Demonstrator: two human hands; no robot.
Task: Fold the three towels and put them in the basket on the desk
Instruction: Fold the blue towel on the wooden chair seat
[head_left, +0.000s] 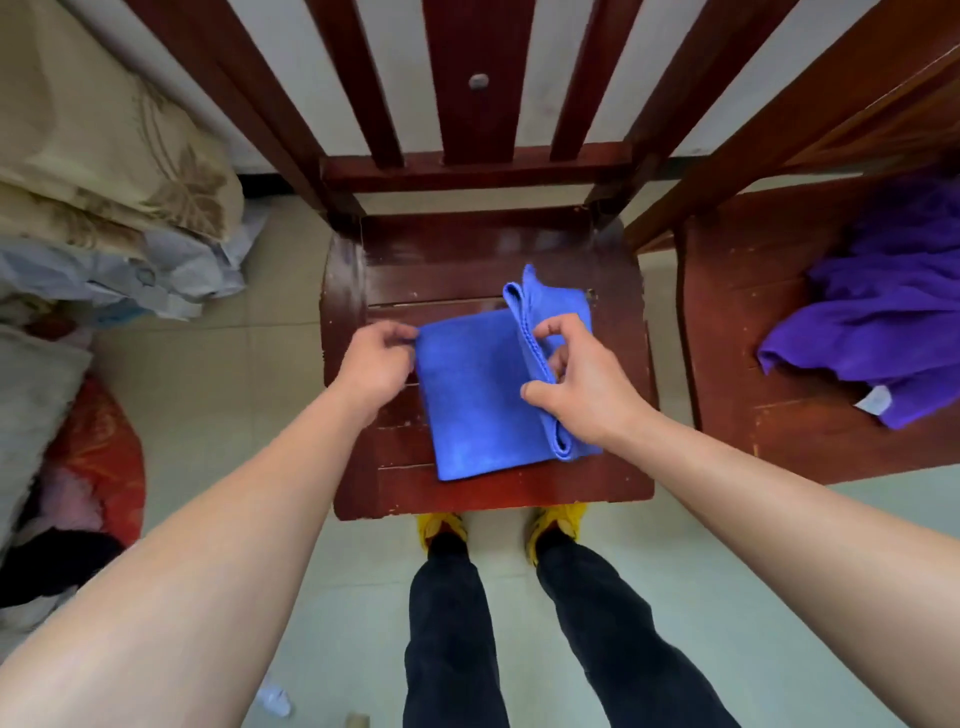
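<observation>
Bare forearms are stretched to the blue towel (478, 410) on the chair seat (498, 493) at frame centre, where its left edge is pinched by the left hand (382, 361) while the raised right flap, gripped by the right hand (582, 389), is best laid edge to edge.

No legible txt anywhere; white tag (874, 400) on purple towel (883, 306) too small/blurred to read

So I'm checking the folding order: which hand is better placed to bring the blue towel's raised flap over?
The right hand. It already pinches the lifted right edge of the blue towel on the chair, while the left hand only holds down the left edge.
</observation>
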